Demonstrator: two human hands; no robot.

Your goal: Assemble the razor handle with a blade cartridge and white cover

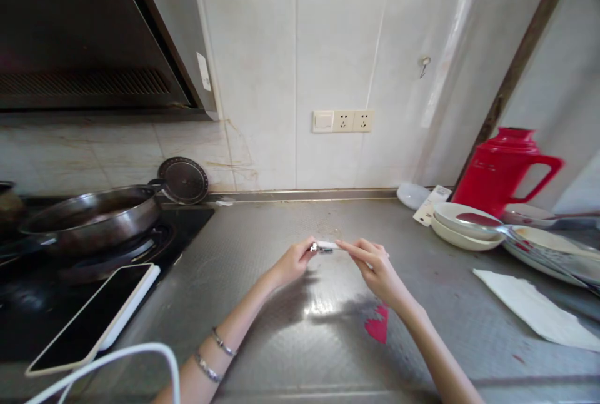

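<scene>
Over the middle of the metal counter [262, 222], my left hand [294, 261] pinches one end of a small silver metal piece [323, 249]. A thin white strip [328, 244] lies along that piece, and both look level. The fingertips of my right hand [375, 264] are closed on the strip's right end. The two objects are too small to make out exactly. Below my right hand, a red jagged-edged heart piece [377, 325] lies flat on the counter.
At left, a pan [94, 219] sits on the black stove [28, 310], with a phone [91, 323] near its edge and a white cable [126, 351] in front. Stacked bowls [464, 238], a red thermos [499, 172] and a white paper [534, 307] are at right.
</scene>
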